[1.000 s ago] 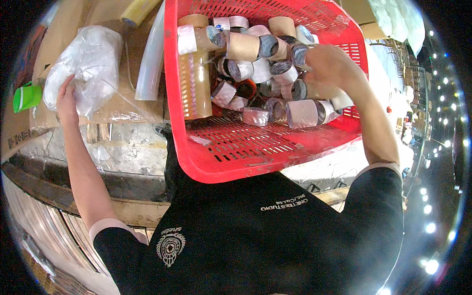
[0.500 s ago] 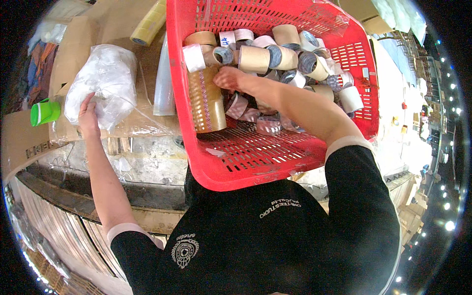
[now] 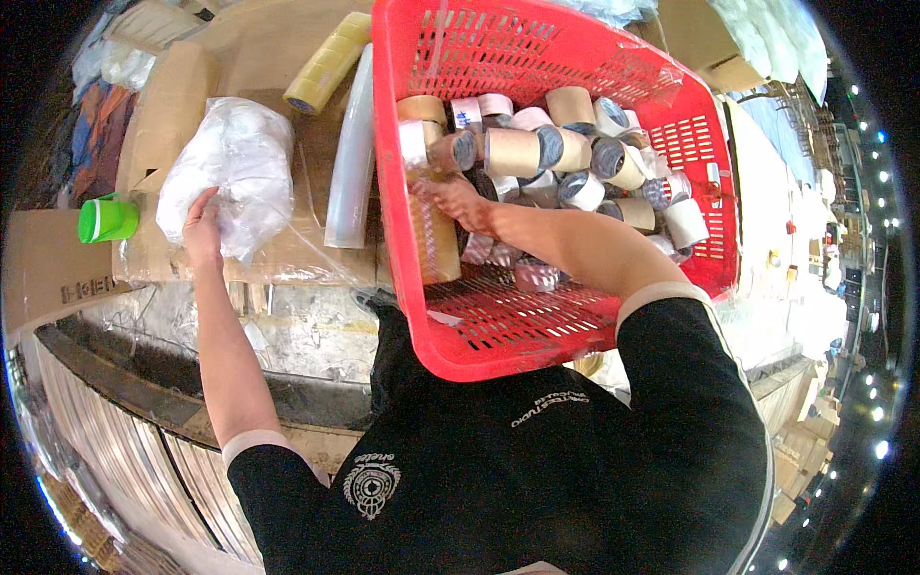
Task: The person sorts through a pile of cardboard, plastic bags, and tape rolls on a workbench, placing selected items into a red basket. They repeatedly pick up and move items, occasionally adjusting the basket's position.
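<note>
My left hand (image 3: 202,230) is at the near side of a crumpled white plastic bag (image 3: 244,158) lying on cardboard. Its fingers are closed on the bag's film. Inside a red slotted basket (image 3: 422,335), my right hand (image 3: 455,203) is over a long stack of brown tape rolls (image 3: 440,251) along the left wall. Motion smears its fingers, so whether they grip the stack does not show. Past that hand lie many loose tape rolls (image 3: 513,151), tan, white and silvery, heaped on one another. The hand and forearm hide part of the heap.
A green plastic cup (image 3: 108,218) stands left of the bag. Between bag and basket lie a yellow tape stack (image 3: 329,62) and a clear film roll (image 3: 351,158). Flattened cardboard (image 3: 278,206) covers the surface. Dark cloth (image 3: 103,144) is piled at the far left.
The basket, bag and cup appear shifted rightward in the view. My right hand has moved slightly down over the brown tape stack and is blurred. My left hand stays at the bag.
</note>
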Demonstrator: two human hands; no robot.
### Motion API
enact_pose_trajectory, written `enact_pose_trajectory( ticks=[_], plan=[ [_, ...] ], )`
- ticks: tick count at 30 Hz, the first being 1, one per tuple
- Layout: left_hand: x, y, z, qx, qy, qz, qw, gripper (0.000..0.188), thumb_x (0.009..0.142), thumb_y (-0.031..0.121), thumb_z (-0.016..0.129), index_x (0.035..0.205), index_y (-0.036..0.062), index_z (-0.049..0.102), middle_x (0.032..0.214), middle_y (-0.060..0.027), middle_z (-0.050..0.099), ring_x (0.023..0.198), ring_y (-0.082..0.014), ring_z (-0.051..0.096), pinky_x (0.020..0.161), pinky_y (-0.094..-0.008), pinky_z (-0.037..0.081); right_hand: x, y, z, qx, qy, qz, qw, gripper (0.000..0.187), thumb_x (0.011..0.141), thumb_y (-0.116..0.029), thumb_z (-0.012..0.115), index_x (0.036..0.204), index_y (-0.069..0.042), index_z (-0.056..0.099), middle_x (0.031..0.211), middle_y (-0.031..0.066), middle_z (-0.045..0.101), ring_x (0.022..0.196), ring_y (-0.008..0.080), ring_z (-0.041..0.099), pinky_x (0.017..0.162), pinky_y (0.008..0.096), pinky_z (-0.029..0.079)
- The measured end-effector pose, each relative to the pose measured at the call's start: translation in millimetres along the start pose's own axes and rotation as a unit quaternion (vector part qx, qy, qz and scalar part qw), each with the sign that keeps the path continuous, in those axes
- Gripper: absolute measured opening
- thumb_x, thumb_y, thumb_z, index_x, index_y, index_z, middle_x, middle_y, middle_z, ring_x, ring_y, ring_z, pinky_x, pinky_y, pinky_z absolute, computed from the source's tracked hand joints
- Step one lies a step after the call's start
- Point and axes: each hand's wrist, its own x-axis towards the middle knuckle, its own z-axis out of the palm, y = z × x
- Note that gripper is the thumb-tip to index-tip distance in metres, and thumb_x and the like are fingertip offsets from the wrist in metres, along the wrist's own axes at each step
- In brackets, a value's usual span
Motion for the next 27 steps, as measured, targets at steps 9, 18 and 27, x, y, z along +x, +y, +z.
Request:
enact_pose_trajectory(
  ticks=[9,18,27],
  plan=[
    [18.3,-9.5,-5.0,-0.003,-0.008,0.005,1.0,0.032,0.096,0.006,0.061,0.122,0.0095,0.079,0.081,0.0083,0.061,0.065,-0.0029,0.045,0.059,-0.0219,0.038,-123.7,-151.4,-1.9,0.124,-0.091,0.222,0.963,0.077,0.089,-0.066,0.07,0.136,-0.005,0.062,0.117,0.0166,0.075,0.097,0.031,0.075,0.093,0.0467,0.059],
    [50.1,18.2,-24.6,0.102,0.018,0.044,0.994,0.029,0.096,0.007,0.062,0.117,0.0088,0.08,0.08,0.0068,0.061,0.065,-0.0039,0.046,0.059,-0.0233,0.038,-218.1,-247.0,-47.8,0.068,0.004,0.152,0.986,0.078,0.089,-0.059,0.071,0.141,-0.003,0.058,0.124,0.0163,0.072,0.102,0.0287,0.072,0.095,0.0466,0.058],
    [123.1,-4.6,-69.6,0.038,-0.043,0.003,0.998,0.031,0.093,0.004,0.059,0.115,0.0083,0.08,0.074,0.0061,0.062,0.058,-0.0041,0.045,0.052,-0.0235,0.036,-274.4,-314.2,26.7,-0.114,0.225,-0.265,0.931,0.063,0.095,-0.039,0.069,0.142,0.001,0.055,0.126,0.0151,0.071,0.111,0.024,0.07,0.1,0.0412,0.056]
  ],
)
